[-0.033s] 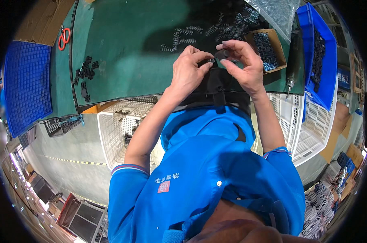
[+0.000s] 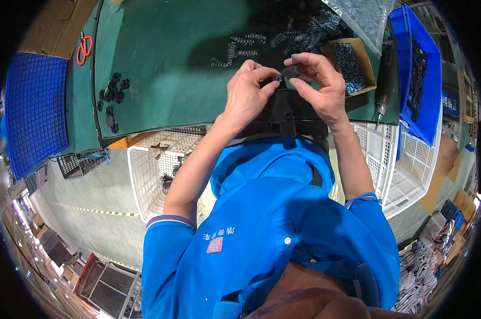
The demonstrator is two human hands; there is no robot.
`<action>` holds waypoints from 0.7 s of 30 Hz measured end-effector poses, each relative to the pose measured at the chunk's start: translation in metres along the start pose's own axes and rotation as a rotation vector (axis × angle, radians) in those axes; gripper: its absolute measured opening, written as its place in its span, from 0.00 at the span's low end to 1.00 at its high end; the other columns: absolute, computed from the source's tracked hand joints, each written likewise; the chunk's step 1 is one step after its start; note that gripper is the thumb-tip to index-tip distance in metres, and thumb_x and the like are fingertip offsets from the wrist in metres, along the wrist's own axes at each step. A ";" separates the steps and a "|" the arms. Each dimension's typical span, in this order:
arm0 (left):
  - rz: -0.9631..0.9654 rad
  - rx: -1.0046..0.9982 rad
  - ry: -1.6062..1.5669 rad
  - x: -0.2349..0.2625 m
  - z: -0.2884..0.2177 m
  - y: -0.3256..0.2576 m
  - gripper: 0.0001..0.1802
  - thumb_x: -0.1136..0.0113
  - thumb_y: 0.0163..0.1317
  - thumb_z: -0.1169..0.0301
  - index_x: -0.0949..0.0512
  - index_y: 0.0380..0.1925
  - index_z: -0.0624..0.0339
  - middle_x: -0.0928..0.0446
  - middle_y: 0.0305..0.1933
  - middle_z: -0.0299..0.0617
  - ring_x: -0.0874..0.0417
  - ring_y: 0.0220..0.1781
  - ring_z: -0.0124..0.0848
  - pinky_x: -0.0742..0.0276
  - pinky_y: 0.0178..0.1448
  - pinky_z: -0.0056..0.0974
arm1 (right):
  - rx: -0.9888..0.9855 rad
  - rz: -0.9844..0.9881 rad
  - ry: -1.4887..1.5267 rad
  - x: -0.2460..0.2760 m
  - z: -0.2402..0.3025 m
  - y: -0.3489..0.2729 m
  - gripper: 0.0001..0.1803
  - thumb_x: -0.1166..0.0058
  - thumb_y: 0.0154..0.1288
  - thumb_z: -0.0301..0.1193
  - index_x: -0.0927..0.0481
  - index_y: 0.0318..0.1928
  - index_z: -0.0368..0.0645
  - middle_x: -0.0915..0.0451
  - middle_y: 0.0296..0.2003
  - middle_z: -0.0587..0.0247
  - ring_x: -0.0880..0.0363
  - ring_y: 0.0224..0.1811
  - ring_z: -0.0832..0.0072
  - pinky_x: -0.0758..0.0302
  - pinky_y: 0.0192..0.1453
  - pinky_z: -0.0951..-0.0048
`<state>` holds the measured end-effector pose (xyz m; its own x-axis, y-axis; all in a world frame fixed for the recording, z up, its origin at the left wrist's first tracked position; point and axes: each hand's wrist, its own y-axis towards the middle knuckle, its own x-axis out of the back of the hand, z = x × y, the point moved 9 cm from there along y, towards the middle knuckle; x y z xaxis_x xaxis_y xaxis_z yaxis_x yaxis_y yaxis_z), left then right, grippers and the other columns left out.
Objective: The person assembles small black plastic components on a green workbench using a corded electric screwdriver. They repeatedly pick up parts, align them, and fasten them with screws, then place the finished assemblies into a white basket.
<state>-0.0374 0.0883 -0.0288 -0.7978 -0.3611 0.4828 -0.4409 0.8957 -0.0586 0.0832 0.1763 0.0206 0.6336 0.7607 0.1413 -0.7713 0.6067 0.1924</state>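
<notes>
Green mat (image 2: pixel 161 58); small black part (image 2: pixel 290 71) between both hands' fingertips (image 2: pixel 272 75).

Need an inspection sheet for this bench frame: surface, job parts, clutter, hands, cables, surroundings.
Surface: dark green bench mat.
Job's things: small black part and tiny shiny piece pinched between both hands.
Clutter: metal springs, small black pieces, cardboard box of bluish parts, red-handled scissors.
Hands: left hand, right hand, both closed on parts.
Cables: nothing seen.
Surroundings: blue crate, white perforated baskets, blue grid tray.

Springs (image 2: pixel 246 45) behind hands, box (image 2: pixel 352 66) right
</notes>
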 end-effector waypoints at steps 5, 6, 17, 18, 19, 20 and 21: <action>-0.038 -0.003 -0.042 0.000 0.004 -0.003 0.11 0.32 0.54 0.71 0.14 0.39 0.55 0.24 0.37 0.43 0.19 0.37 0.38 0.23 0.42 0.40 | -0.078 0.032 0.106 0.000 -0.019 -0.005 0.17 0.42 0.62 0.15 0.21 0.52 0.33 0.22 0.49 0.58 0.16 0.47 0.73 0.18 0.46 0.78; -0.039 -0.005 -0.044 0.000 0.003 -0.002 0.10 0.32 0.54 0.71 0.14 0.38 0.55 0.23 0.37 0.43 0.19 0.37 0.38 0.22 0.42 0.40 | -0.088 0.037 0.150 0.001 -0.022 -0.006 0.16 0.42 0.63 0.15 0.21 0.52 0.33 0.23 0.49 0.58 0.16 0.46 0.73 0.17 0.44 0.79; -0.057 -0.002 -0.053 -0.001 0.005 -0.002 0.16 0.34 0.54 0.71 0.17 0.44 0.57 0.22 0.39 0.44 0.18 0.39 0.42 0.21 0.44 0.42 | -0.115 0.129 -0.439 -0.014 -0.015 -0.003 0.14 0.41 0.61 0.18 0.19 0.48 0.33 0.21 0.40 0.61 0.15 0.35 0.78 0.21 0.33 0.80; -0.090 -0.006 -0.093 0.001 0.003 -0.003 0.18 0.34 0.53 0.71 0.18 0.46 0.58 0.22 0.39 0.45 0.18 0.40 0.42 0.21 0.45 0.42 | -0.037 0.120 -0.516 -0.017 -0.010 -0.001 0.12 0.39 0.60 0.21 0.19 0.46 0.35 0.21 0.37 0.60 0.17 0.31 0.75 0.23 0.32 0.75; -0.124 -0.009 -0.134 0.004 0.003 -0.005 0.20 0.34 0.53 0.71 0.19 0.48 0.59 0.22 0.40 0.45 0.18 0.40 0.43 0.21 0.46 0.42 | -0.023 0.106 -0.591 -0.020 -0.008 0.001 0.12 0.39 0.60 0.24 0.19 0.45 0.36 0.20 0.37 0.58 0.17 0.33 0.69 0.22 0.35 0.71; -0.167 -0.002 -0.156 0.008 0.003 -0.009 0.22 0.34 0.54 0.71 0.20 0.50 0.62 0.21 0.41 0.46 0.17 0.41 0.43 0.21 0.47 0.42 | -0.010 0.092 -0.667 -0.022 -0.004 0.002 0.11 0.38 0.60 0.28 0.19 0.43 0.37 0.20 0.37 0.56 0.18 0.35 0.63 0.22 0.39 0.68; -0.206 0.004 -0.176 0.011 0.003 -0.013 0.23 0.35 0.55 0.71 0.22 0.52 0.64 0.20 0.42 0.47 0.17 0.41 0.43 0.21 0.47 0.41 | 0.002 0.074 -0.741 -0.023 -0.002 0.003 0.12 0.38 0.60 0.31 0.18 0.42 0.38 0.19 0.37 0.54 0.18 0.37 0.57 0.22 0.42 0.64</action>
<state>-0.0420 0.0719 -0.0251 -0.7502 -0.5754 0.3258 -0.6027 0.7977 0.0211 0.0664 0.1611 0.0161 0.4556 0.4438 0.7717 -0.8137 0.5591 0.1588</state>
